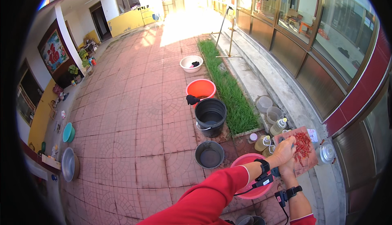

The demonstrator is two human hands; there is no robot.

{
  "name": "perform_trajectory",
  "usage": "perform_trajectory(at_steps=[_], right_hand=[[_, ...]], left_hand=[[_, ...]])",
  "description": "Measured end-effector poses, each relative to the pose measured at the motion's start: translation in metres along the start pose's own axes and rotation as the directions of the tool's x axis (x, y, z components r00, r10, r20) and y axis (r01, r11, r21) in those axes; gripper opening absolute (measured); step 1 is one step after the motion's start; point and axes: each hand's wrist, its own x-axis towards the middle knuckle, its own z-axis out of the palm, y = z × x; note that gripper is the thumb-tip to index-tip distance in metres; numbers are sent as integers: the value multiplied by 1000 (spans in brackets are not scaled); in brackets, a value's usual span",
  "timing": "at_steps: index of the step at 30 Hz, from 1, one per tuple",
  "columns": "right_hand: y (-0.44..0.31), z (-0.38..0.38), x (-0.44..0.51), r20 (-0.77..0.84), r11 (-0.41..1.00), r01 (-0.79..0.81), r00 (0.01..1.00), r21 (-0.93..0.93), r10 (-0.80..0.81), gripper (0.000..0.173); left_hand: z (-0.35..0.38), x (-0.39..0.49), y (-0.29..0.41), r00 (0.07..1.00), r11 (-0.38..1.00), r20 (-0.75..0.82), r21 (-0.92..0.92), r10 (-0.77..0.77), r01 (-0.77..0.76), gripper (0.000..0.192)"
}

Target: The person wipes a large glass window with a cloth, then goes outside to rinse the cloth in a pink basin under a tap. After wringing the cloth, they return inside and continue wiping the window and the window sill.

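Observation:
My left hand [284, 150] and my right hand [287, 167] are close together, the left one farther forward. Both are closed around a bunched dark blue-grey cloth [276, 172], bits of which stick out between and beside them; most of it is hidden. Just past my hands, a reddish square board [313, 160] carries a heap of dried red chillies [302, 147]. Under my left forearm stands a pink plastic basin [249, 196], partly covered by the arm. Each wrist wears a black strap with a cabled device.
Bottles of pale yellow liquid [262, 143] stand left of the board, and a lidded metal pot [326, 153] right of it. A dark basin [209, 154], a black bucket [210, 116] and an orange basin [200, 88] line the grass strip [228, 87]. Concrete steps [242, 69] run alongside.

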Motion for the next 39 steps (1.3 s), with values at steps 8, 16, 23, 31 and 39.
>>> perform_trajectory(at_steps=[8,16,23,31,39], right_hand=[[-29,1,-19,132,996,-60,990,70,51,74],[-21,-26,-47,-62,901,224,962,-372,-265,81],[-7,-21,-66,630,36,-647,753,762,192,71],[-17,-30,-74,559,-84,-553,820,829,126,49],[-76,-40,-110,539,-57,-540,842,840,-40,64]], left_hand=[[-26,0,-38,731,739,315,-120,-605,663,56],[-46,-24,-43,819,819,-12,-15,-574,573,38],[-46,-82,1,996,992,70,113,51,-58,42],[-99,-96,32,896,946,315,-190,312,-263,65],[-92,-58,21,747,102,664,-741,-39,664,80]])
